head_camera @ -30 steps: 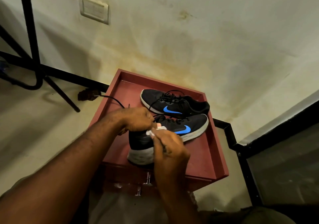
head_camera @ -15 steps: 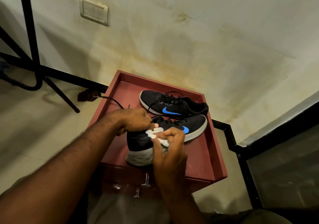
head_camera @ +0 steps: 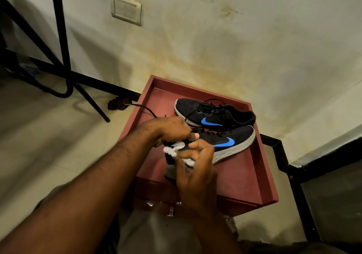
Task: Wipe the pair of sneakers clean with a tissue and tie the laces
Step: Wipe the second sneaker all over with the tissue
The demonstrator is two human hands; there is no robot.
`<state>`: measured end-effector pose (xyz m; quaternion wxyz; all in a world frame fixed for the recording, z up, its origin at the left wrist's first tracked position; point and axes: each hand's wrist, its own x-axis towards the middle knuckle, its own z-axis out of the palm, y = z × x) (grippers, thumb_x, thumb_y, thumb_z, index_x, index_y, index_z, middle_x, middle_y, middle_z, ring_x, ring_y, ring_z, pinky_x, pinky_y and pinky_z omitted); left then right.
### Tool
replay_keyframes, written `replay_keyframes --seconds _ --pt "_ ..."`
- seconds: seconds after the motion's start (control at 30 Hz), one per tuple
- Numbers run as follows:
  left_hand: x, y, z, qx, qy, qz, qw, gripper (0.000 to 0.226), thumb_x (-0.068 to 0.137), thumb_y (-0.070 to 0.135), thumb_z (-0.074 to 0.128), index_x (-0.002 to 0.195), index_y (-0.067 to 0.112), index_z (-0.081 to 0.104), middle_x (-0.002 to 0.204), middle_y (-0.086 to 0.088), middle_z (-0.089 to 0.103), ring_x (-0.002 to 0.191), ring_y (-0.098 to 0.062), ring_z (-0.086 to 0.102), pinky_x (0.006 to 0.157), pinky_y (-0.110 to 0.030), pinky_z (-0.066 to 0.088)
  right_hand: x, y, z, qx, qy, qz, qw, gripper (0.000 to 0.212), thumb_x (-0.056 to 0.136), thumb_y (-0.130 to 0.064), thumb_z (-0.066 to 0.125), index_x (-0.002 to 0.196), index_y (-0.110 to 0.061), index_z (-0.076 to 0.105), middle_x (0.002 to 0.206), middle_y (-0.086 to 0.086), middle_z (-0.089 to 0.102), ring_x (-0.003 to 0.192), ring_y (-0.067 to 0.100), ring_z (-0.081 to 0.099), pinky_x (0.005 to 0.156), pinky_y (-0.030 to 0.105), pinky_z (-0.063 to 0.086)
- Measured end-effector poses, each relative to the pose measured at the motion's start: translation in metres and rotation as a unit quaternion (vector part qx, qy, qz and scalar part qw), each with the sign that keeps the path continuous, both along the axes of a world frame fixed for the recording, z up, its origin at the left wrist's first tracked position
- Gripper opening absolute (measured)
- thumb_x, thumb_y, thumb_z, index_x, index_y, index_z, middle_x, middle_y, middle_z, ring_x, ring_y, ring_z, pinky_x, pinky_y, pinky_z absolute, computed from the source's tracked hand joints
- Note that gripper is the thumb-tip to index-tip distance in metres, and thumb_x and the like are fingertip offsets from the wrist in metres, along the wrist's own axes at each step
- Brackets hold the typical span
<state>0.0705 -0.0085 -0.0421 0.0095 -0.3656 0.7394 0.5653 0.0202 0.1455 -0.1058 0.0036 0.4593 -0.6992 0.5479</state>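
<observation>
A red table (head_camera: 244,177) with a raised rim stands against a stained wall (head_camera: 235,38). On the wall, up and left of the table, sits a switch plate (head_camera: 126,11). Farther left, a black stand (head_camera: 60,44) rests on the pale floor (head_camera: 39,136).

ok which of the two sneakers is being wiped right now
The nearer black sneaker with the blue swoosh: both hands are on it, the right hand gripping the white tissue. The farther sneaker lies untouched.
</observation>
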Motion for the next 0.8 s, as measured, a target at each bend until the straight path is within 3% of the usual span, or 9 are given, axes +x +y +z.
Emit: replay_keyframes --seconds 0.13,0.23,0.33,0.47,0.53,0.6,0.67,0.73,0.8 --pt "-0.003 -0.001 0.000 -0.003 -0.006 -0.002 1.000 0.026 0.080 0.028 0.074 0.061 0.015 0.062 0.070 -0.009 0.066 0.069 -0.021 0.057 0.069 -0.040 0.053 -0.005 0.000 0.001 -0.041 -0.021 -0.091 0.995 0.050 0.084 -0.007 0.083 0.112 -0.023 0.045 0.091 -0.005 0.074 0.085 0.003 0.071 0.074 0.009 0.048" --pt "-0.006 0.000 0.000 0.003 -0.008 -0.010 1.000 0.038 0.087 0.031 0.074 0.057 0.017 0.056 0.060 -0.003 0.057 0.059 -0.020 0.050 0.066 -0.037 0.045 0.003 0.001 -0.001 -0.002 0.028 0.004 1.000 0.040 0.090 -0.013 0.077 0.114 -0.025 0.046 0.104 -0.004 0.072 0.092 0.009 0.072 0.077 0.022 0.055" --pt "-0.008 0.002 0.001 -0.014 -0.010 -0.011 1.000 0.037 0.092 0.033 0.071 0.061 0.016 0.060 0.064 0.000 0.058 0.067 -0.020 0.051 0.069 -0.037 0.043 -0.001 0.001 -0.002 -0.046 0.009 -0.087 0.995 0.045 0.086 -0.011 0.082 0.112 -0.022 0.047 0.088 -0.009 0.071 0.081 0.008 0.071 0.069 0.035 0.057" --pt "-0.009 0.007 0.005 -0.021 -0.018 -0.021 0.999 0.037 0.094 0.033 0.070 0.065 0.014 0.057 0.061 -0.002 0.054 0.064 -0.022 0.049 0.069 -0.037 0.042 0.002 0.005 -0.006 -0.002 0.023 -0.012 1.000 0.042 0.090 -0.018 0.078 0.115 -0.030 0.047 0.091 -0.006 0.070 0.085 0.010 0.071 0.072 0.026 0.056" --pt "-0.009 0.010 0.009 -0.040 -0.017 -0.022 0.999 0.033 0.095 0.033 0.068 0.070 0.012 0.062 0.065 -0.001 0.055 0.068 -0.020 0.050 0.070 -0.035 0.043 0.000 0.005 -0.006 -0.033 0.015 -0.074 0.997 0.048 0.084 -0.009 0.083 0.112 -0.023 0.047 0.084 -0.006 0.070 0.078 0.008 0.070 0.071 0.017 0.052" --pt "-0.008 0.010 0.010 -0.067 -0.022 -0.027 0.997 0.034 0.096 0.033 0.067 0.072 0.009 0.065 0.066 0.000 0.054 0.069 -0.018 0.050 0.070 -0.032 0.042 0.000 0.004 -0.005 -0.047 0.035 -0.092 0.994 0.050 0.082 -0.004 0.084 0.110 -0.023 0.046 0.084 -0.002 0.069 0.077 0.012 0.069 0.070 0.020 0.053" --pt "-0.009 0.010 0.010 -0.075 -0.033 -0.033 0.996 0.040 0.096 0.035 0.067 0.064 0.013 0.057 0.063 0.001 0.052 0.063 -0.018 0.047 0.067 -0.032 0.040 -0.002 0.006 -0.006 -0.023 0.059 -0.046 0.997 0.049 0.085 -0.006 0.082 0.111 -0.027 0.046 0.089 0.001 0.069 0.082 0.015 0.070 0.072 0.023 0.053" --pt "-0.010 0.008 0.007 -0.074 -0.034 -0.027 0.996 0.040 0.094 0.036 0.069 0.063 0.015 0.055 0.065 -0.001 0.054 0.065 -0.019 0.048 0.066 -0.033 0.040 -0.009 0.008 -0.003 -0.026 0.004 -0.095 0.995 0.047 0.083 -0.008 0.084 0.109 -0.023 0.048 0.084 -0.003 0.070 0.079 0.011 0.069 0.071 0.017 0.051" --pt "-0.010 0.005 0.004 -0.078 -0.037 -0.022 0.996 0.037 0.092 0.034 0.070 0.064 0.015 0.056 0.070 -0.002 0.057 0.069 -0.019 0.051 0.065 -0.031 0.042 -0.020 0.008 0.001 -0.050 -0.047 -0.141 0.988 0.050 0.080 -0.009 0.086 0.106 -0.025 0.047 0.080 -0.006 0.070 0.076 0.009 0.069 0.068 0.020 0.052"
